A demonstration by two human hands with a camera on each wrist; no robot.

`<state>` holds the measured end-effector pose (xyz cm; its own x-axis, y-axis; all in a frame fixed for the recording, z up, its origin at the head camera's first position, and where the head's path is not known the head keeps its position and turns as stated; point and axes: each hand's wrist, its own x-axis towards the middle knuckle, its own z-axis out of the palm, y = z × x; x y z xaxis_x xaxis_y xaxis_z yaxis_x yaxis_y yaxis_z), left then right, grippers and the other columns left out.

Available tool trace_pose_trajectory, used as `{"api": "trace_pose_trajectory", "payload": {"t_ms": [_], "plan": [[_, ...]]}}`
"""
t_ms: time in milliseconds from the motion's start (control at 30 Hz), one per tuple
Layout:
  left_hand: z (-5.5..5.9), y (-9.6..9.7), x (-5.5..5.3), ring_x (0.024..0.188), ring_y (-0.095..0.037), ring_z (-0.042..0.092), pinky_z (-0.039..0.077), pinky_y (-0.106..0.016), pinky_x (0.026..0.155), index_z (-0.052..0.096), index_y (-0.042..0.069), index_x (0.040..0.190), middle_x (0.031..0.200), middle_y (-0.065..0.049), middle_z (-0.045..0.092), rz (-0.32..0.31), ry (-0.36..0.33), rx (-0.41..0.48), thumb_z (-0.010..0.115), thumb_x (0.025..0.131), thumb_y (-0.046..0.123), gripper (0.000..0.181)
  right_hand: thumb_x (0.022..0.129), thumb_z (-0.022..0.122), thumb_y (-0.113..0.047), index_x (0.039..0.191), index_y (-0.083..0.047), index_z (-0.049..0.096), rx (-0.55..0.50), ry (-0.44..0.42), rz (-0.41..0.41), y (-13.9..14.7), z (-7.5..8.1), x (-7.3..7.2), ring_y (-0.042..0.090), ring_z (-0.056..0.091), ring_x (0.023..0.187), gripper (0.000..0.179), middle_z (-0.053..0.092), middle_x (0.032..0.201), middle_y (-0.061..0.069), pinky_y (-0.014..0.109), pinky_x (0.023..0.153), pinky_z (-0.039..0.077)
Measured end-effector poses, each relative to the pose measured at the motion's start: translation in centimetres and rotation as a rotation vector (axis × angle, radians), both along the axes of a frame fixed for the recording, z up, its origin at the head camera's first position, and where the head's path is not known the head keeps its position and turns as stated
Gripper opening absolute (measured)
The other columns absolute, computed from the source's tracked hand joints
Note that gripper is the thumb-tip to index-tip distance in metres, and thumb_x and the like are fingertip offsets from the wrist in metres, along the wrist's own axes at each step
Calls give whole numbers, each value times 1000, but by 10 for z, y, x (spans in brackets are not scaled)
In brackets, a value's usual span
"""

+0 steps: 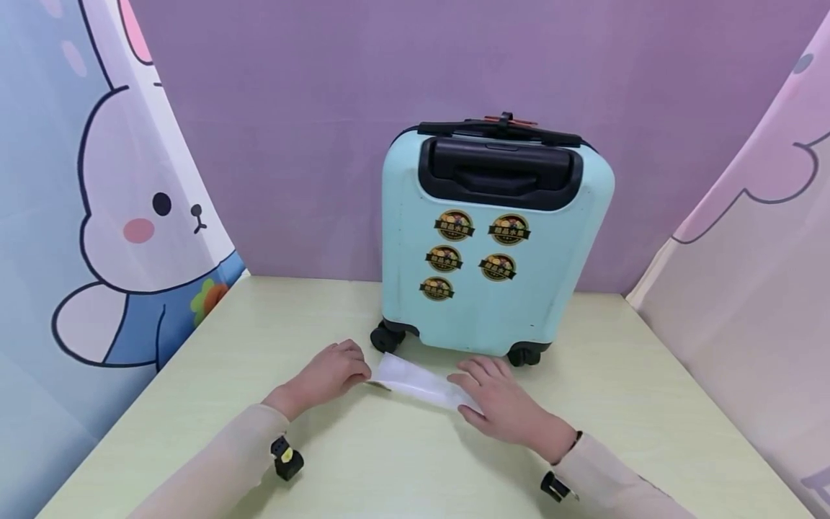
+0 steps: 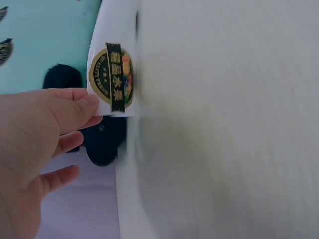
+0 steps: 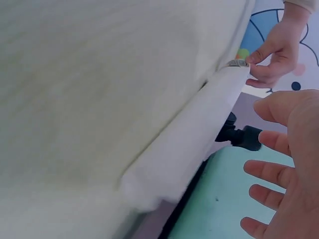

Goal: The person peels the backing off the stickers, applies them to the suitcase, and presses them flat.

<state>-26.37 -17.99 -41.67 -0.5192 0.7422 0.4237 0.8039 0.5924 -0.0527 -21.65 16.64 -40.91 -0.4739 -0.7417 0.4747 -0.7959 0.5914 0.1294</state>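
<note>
My left hand [image 1: 332, 376] pinches one end of a white sticker strip [image 1: 421, 382] between thumb and finger. In the left wrist view, a round black-and-gold sticker [image 2: 110, 79] shows on that end, right beside the thumb tip. The strip stretches low over the table to my right hand [image 1: 502, 404], its pale side facing up in the head view. Spread fingers [image 3: 269, 174] of the right hand appear in the right wrist view, apart from the curling strip [image 3: 192, 134]. Behind both hands stands a mint-green suitcase [image 1: 493, 310] bearing several matching stickers [image 1: 498, 267].
Black wheels [image 1: 387, 336] hold the suitcase upright on the pale table [image 1: 311, 310], near the purple back curtain [image 1: 285, 144]. Cartoon-printed curtains [image 1: 149, 216] hang at both sides. Each sleeve has a small black device [image 1: 287, 458] at the cuff.
</note>
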Motion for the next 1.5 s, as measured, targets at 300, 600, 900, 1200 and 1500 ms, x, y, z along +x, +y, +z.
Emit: {"api": "trace_pose_trajectory", "payload": {"t_ms": [300, 600, 900, 1200, 1500], "plan": [[17, 15, 6, 88, -11, 59, 52, -33, 81, 78, 12, 92, 88, 7, 71, -49, -401, 182, 74, 89, 8, 6, 80, 78, -20, 123, -9, 60, -42, 62, 44, -3, 16, 7, 31, 50, 117, 48, 58, 124, 11, 51, 94, 43], [30, 33, 14, 82, -3, 59, 53, -27, 73, 78, 7, 92, 90, 3, 73, -56, -684, 357, 71, 91, 8, 6, 96, 60, -30, 124, -8, 61, -82, 127, 59, -5, 27, 16, 34, 52, 118, 35, 60, 125, 12, 54, 95, 43], [40, 50, 29, 86, -9, 63, 54, -27, 77, 75, -2, 97, 94, -7, 74, -40, -921, 555, 69, 92, 4, 10, 106, 37, -32, 120, -7, 62, -182, 282, 100, -10, 32, 19, 34, 54, 115, 38, 61, 122, 12, 55, 94, 41], [48, 68, 43, 87, -14, 63, 55, -44, 86, 71, -9, 105, 96, -6, 72, 5, -1100, 753, 67, 94, 4, 18, 102, 46, -28, 112, -9, 66, -252, 415, 91, -17, 41, 24, 33, 55, 107, 29, 63, 114, 11, 54, 92, 42], [63, 86, 59, 86, -13, 64, 55, -35, 83, 64, -16, 112, 92, 1, 71, -53, -1183, 943, 64, 95, 2, 25, 99, 52, -24, 105, -6, 69, -369, 516, 134, -26, 56, 30, 32, 56, 99, 25, 65, 107, 11, 54, 88, 43]]}}
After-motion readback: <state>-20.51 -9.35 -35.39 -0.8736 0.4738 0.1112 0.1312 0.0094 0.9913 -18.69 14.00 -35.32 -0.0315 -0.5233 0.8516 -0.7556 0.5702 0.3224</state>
